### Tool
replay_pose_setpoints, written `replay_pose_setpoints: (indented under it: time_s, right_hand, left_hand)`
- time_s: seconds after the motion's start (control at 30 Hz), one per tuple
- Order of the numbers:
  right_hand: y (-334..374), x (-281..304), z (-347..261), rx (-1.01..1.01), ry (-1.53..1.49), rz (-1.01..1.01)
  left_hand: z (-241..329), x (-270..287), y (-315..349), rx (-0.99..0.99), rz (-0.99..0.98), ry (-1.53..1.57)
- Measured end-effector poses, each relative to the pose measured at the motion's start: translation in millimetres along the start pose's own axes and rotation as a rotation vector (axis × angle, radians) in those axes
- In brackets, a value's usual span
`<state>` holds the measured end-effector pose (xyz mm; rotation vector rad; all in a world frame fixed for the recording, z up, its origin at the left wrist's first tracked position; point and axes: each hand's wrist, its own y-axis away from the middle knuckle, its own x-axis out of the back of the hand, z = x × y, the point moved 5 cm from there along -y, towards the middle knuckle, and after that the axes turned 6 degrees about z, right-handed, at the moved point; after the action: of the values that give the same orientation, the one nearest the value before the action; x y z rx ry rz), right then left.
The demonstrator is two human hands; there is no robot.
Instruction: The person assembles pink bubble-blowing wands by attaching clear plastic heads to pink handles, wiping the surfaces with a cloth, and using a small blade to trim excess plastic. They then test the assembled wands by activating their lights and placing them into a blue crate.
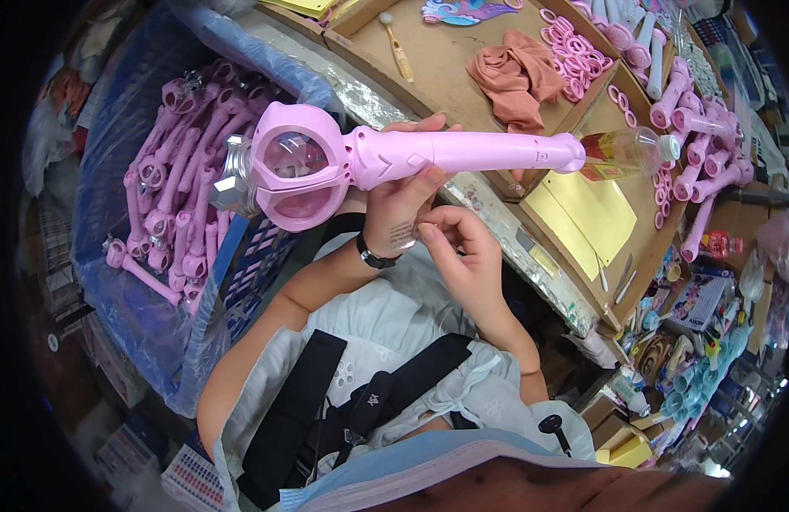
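Note:
A pink toy wand [480, 152] lies across my view, its round head with clear windows [296, 155] and silver faceted tip [234, 175] pointing left. My left hand [404, 192] is wrapped round the handle from below, just right of the head. Against the heel of that palm is a small clear label [402, 235] with fine print. My right hand [464, 252] pinches at the label's edge with thumb and forefinger; whether the label is stuck to the left palm I cannot tell.
On the left stands a blue crate [258, 264] lined with blue plastic, holding several pink wands [185, 171]. A cardboard tray [450, 64] on the bench holds a brown cloth [515, 78], pink rings [573, 55] and yellow sheets [582, 218]. A bottle [620, 152] stands beyond the handle's end.

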<state>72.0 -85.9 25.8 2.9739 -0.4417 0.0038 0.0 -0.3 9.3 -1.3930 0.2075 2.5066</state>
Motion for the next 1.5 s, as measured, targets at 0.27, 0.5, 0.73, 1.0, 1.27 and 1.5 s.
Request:
replay_pose_setpoints:
  time_s: [0.27,0.5,0.73,1.0,1.27,1.5]
  right_hand:
    - [11.3,4.3,-37.7,0.723,0.544,0.271]
    - [-2.6,49.8,-37.2,0.219,-0.135,0.371]
    - [-11.2,58.4,-56.4,0.215,-0.154,0.414]
    - [-14.6,52.0,-65.4,0.204,-0.055,0.424]
    - [-13.2,56.7,-61.9,0.157,-0.259,0.405]
    - [-9.9,59.8,-57.8,0.34,-0.317,0.43]
  left_hand:
    - [4.2,7.7,-5.0,-0.162,0.017,-0.139]
    - [16.4,2.4,2.1,-0.102,-0.138,-0.062]
    - [24.7,-6.4,9.5,-0.051,-0.217,0.04]
    - [25.6,-10.0,10.0,-0.038,-0.23,-0.006]
    - [25.8,-7.8,8.9,-0.021,-0.213,0.003]
    - [23.6,-7.9,7.6,0.019,-0.187,0.012]
